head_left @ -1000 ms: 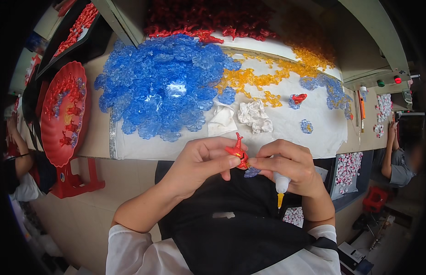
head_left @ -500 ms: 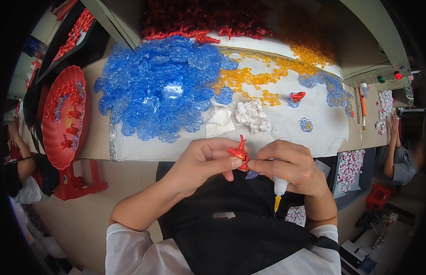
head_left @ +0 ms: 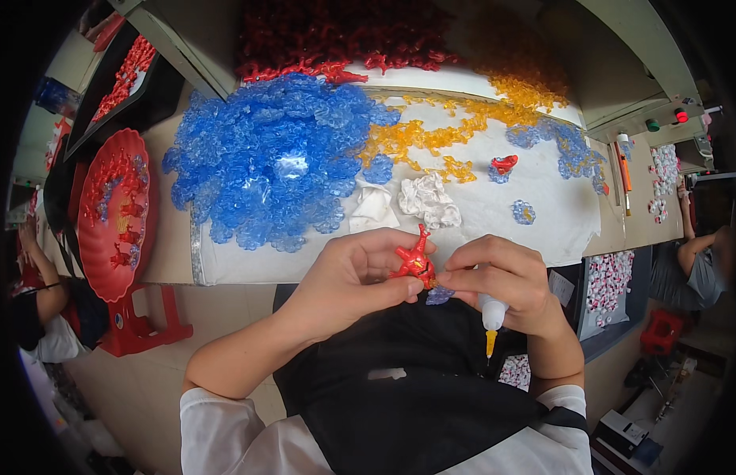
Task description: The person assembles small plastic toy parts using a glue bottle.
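Observation:
In front of my apron, my left hand [head_left: 353, 273] pinches a shiny red plastic figurine [head_left: 416, 264] between thumb and fingers, its thin pointed end up. Thumb and forefinger of my right hand [head_left: 506, 275] are pressed together at the figurine's lower right side; whether they grip a small part there is hidden. That hand also keeps a white dropper bottle [head_left: 493, 310] with a yellow needle tip tucked under its fingers, tip pointing down. A translucent blue flower-like piece [head_left: 440, 295] shows just below the figurine, apparently against it.
A big heap of blue pieces [head_left: 261, 158] covers the table's left part. Yellow pieces [head_left: 423, 138] lie right of it, crumpled white tissue [head_left: 429, 199] nearer. Red parts [head_left: 344, 39] fill the back shelf. A red scalloped tray [head_left: 106, 273] stands left on a red stool [head_left: 150, 324]. Co-workers sit both sides.
The figurine has turned in my left fingers, showing more of its front. My right hand and the bottle have shifted slightly right and down. The view has shifted a little.

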Demonstrator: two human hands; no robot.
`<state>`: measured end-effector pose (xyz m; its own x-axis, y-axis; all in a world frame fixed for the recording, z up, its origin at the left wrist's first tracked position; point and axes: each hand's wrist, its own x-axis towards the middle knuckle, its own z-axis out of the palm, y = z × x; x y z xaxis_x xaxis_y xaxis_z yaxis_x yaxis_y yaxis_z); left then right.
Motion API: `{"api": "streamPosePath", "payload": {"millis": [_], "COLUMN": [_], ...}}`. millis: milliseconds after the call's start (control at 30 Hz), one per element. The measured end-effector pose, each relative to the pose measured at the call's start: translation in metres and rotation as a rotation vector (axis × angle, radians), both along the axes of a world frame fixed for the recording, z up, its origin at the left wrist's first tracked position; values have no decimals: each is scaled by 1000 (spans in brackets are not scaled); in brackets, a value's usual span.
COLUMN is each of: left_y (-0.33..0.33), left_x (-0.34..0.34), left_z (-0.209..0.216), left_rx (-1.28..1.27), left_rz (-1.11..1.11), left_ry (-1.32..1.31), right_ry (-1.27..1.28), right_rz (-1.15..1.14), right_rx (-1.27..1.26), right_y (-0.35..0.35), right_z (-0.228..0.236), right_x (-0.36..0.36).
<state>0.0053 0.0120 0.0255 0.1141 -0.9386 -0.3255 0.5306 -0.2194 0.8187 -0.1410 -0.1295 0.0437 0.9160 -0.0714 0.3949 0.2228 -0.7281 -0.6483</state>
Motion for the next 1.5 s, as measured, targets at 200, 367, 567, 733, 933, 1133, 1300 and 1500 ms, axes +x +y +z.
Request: {"api": "streamPosePath", "payload": {"millis": [200,367,567,733,933,1133,1300,1500], "left_y": [-4,-5,-7,-9,-10,-8,-8,-2], "left_x": [1,2,4,3,4,6,5,6], "left_z": [-1,-1,-1,-1,-3,-4,-4,-9], "left_rx": [62,68,65,53,64,60,45,-36], "left_rz": [-34,-44,-58,-56,-75,-76,-61,-46], "left_ry": [76,78,67,52,58,49,36,-69], "right_ry": [11,22,13,19,21,22,27,21], "right_rz": [16,32,21,21,-3,10,8,-14], "right_rx": [56,96,96,127,148,143,142,74], "right_y": [-3,-5,-5,-5,-5,-4,-3,3], "right_z": [-4,-4,-6,-8,-10,-10,-11,-10], "right_x": [0,2,4,3,2,5,5,8]}}
